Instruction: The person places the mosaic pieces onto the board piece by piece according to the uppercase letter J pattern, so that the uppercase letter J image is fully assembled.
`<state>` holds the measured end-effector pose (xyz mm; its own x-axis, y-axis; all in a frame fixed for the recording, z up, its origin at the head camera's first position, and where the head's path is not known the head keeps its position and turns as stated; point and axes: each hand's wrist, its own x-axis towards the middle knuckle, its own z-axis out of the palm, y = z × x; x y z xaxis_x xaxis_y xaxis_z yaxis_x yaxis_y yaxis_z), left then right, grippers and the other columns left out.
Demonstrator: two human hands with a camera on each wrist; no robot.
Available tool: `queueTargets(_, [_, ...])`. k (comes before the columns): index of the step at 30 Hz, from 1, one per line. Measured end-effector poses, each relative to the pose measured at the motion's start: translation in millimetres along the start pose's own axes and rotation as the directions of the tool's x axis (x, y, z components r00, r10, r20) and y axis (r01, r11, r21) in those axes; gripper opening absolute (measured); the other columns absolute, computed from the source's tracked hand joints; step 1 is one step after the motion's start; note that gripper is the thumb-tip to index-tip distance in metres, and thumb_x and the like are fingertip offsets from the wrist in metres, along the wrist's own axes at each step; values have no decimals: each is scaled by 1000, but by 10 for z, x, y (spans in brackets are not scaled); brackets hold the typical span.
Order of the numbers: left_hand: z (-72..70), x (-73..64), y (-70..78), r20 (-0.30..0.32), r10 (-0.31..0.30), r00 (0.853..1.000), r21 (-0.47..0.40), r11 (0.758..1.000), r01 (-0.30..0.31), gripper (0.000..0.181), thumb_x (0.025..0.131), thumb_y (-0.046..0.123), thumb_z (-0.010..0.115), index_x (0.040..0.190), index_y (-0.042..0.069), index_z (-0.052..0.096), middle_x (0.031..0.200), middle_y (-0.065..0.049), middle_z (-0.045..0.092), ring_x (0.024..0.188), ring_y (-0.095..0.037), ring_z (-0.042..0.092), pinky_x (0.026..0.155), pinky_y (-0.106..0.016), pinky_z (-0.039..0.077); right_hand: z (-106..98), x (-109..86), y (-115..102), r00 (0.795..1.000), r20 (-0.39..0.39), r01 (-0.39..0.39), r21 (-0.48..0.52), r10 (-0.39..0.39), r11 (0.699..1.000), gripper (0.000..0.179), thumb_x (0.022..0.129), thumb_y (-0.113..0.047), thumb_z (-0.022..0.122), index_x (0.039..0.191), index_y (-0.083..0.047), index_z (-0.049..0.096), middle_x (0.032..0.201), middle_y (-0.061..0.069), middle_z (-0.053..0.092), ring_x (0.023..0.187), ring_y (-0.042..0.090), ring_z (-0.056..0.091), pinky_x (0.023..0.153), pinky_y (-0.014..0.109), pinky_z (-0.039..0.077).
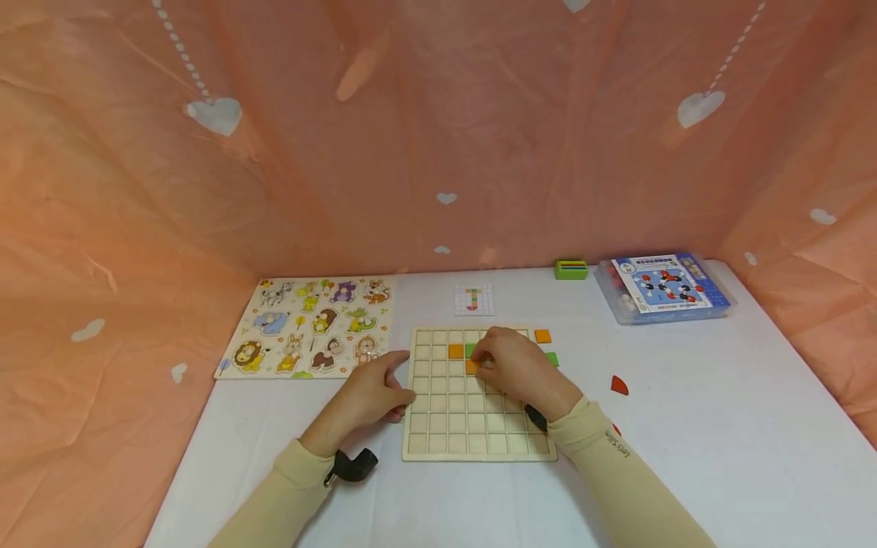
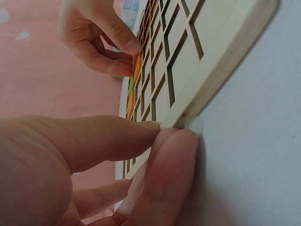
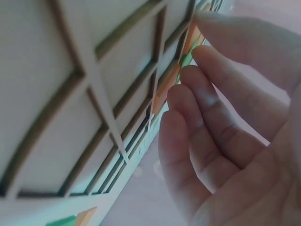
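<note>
A pale wooden grid board [image 1: 438,445] lies on the table. My left hand [image 1: 366,392] grips its left edge; in the left wrist view the thumb [image 2: 117,136] and a finger pinch the rim. Over the board's upper middle, my right hand [image 1: 524,369] has thumb and index fingertips at an orange square tile [image 1: 471,367], seemingly pinching it at its cell. Another orange tile [image 1: 455,351] and a green tile [image 1: 469,350] sit in the row above. The right hand hides the cells to the right.
A pattern card [image 1: 474,300] lies behind the board. Loose orange [image 1: 543,336] and green [image 1: 552,358] tiles lie right of it, near a red piece [image 1: 620,385]. An animal puzzle [image 1: 304,327] is at left; a green block [image 1: 571,269] and plastic box [image 1: 664,289] stand back right.
</note>
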<state>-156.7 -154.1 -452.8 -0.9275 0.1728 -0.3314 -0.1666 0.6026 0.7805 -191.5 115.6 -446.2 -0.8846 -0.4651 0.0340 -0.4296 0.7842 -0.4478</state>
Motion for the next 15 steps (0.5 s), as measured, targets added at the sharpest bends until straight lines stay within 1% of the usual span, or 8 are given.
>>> queueTargets(4, [16, -8, -18, 2, -10, 1000, -9, 1000, 10, 76, 93, 6, 80, 162, 8, 48, 79, -8, 69, 61, -16, 69, 59, -29, 64, -35, -64, 92, 999, -5, -33, 53, 33, 998, 13, 92, -13, 81, 104, -10, 83, 102, 0, 73, 96, 18, 68, 93, 41, 62])
queueTargets(8, [25, -9, -25, 9, -6, 1000, -19, 1000, 6, 77, 93, 6, 80, 162, 8, 48, 78, -8, 70, 60, -15, 69, 59, -29, 64, -149, -192, 255, 992, -31, -121, 98, 125, 988, 16, 91, -13, 77, 106, -10, 82, 106, 0, 74, 100, 21, 68, 97, 45, 61])
queueTargets(12, [21, -7, -24, 8, 4, 1000, -14, 1000, -4, 77, 92, 6, 80, 162, 8, 48, 79, -8, 71, 60, -15, 69, 59, -30, 64, -298, -344, 469, 981, -75, -173, 85, 179, 981, 16, 92, -12, 78, 107, -8, 81, 105, 4, 74, 99, 23, 69, 97, 48, 61])
queueTargets(15, [4, -12, -21, -3, -2, 1000, -6, 1000, 2, 77, 92, 7, 81, 162, 9, 48, 79, -8, 71, 61, -16, 70, 59, -29, 63, -399, -449, 612, 974, -81, -206, 87, 213, 975, 17, 93, -13, 79, 109, -7, 81, 107, 6, 74, 101, 25, 70, 97, 51, 61])
